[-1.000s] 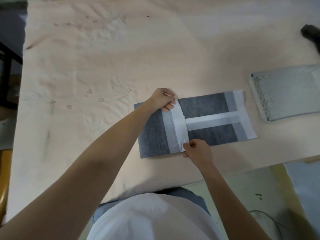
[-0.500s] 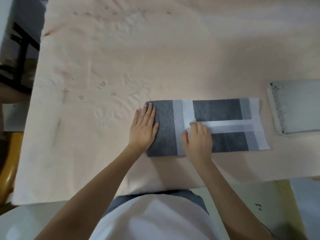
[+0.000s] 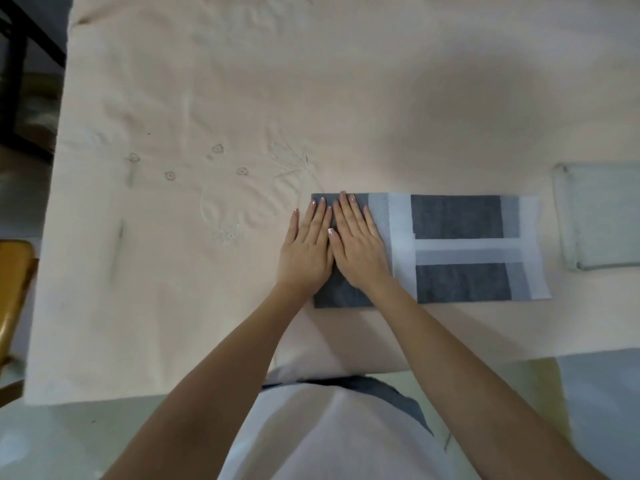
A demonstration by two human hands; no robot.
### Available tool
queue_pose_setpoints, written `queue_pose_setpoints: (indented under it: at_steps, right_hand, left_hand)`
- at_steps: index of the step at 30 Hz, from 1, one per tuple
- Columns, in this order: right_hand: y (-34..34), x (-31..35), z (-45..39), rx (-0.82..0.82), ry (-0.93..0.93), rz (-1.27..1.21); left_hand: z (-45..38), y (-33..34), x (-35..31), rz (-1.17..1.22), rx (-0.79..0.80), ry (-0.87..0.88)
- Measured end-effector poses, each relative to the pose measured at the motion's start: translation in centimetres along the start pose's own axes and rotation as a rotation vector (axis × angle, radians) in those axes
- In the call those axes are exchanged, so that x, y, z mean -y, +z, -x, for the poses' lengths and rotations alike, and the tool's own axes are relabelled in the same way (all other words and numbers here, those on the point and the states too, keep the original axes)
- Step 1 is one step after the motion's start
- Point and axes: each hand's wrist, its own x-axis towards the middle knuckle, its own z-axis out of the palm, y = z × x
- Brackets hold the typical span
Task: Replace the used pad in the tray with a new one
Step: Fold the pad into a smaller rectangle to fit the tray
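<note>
Two hands lie flat, side by side, on the left end of the pad (image 3: 457, 216), and that is the whole of the work at this moment. Going left to right: the worktop (image 3: 207, 81), under a pale pink cloth with faint stitched flowers, takes up most of the view. Next comes the left hand (image 3: 306, 247), fingers straight and close together, palm down partly on the cloth and partly on the pad's left edge. The right hand (image 3: 360, 244) lies just beside it, touching it along the forefinger, fingers also straight and only slightly spread, fully on the dark grey part. Neither hand grips anything; both press. The likely reason is to flatten the folded pad and set its creases so it lies level.

The pad lies lengthwise near the worktop's front edge, toward the right. It is dark grey with lighter grey bands and white strips, one running across and one lengthwise. Whether it is the new pad or the used one cannot be told.

Further right, apart from the pad by a strip of cloth, lies the tray (image 3: 595, 220), pale and shallow, cut off by the frame's right edge. It looks to be within easy reach; I cannot tell whether anything lies in it.
</note>
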Motion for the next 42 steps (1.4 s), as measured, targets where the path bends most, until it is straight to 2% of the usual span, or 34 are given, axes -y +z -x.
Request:
queue_pose_setpoints:
  at_steps: [11,17,21,27,33,42]
  right_hand:
    - [0.3,-6.1,2.4,-0.059,0.156,-0.043]
    - [0.4,-7.3,2.8,-0.069,0.139,-0.064]
    - [0.5,-7.3,2.9,-0.093,0.138,-0.074]
    - [0.5,-7.4,2.8,-0.079,0.128,-0.022]
    - [0.8,-7.5,3.0,-0.096,0.119,-0.021]
    - [0.5,-7.4,2.9,-0.085,0.111,-0.018]
  left_hand:
    - [-0.1,-0.4,-0.3,-0.04,0.039,-0.025]
    - [-0.3,-0.5,-0.6,-0.103,0.041,-0.052]
    - [0.1,-0.8,-3.6,-0.07,-0.041,-0.168]
    - [2.9,1.9,-8.8,-0.002,-0.065,-0.177]
    - [3.5,1.9,-7.8,-0.005,-0.056,-0.177]
    - [4.8,1.4,-5.3,0.041,-0.157,-0.26]
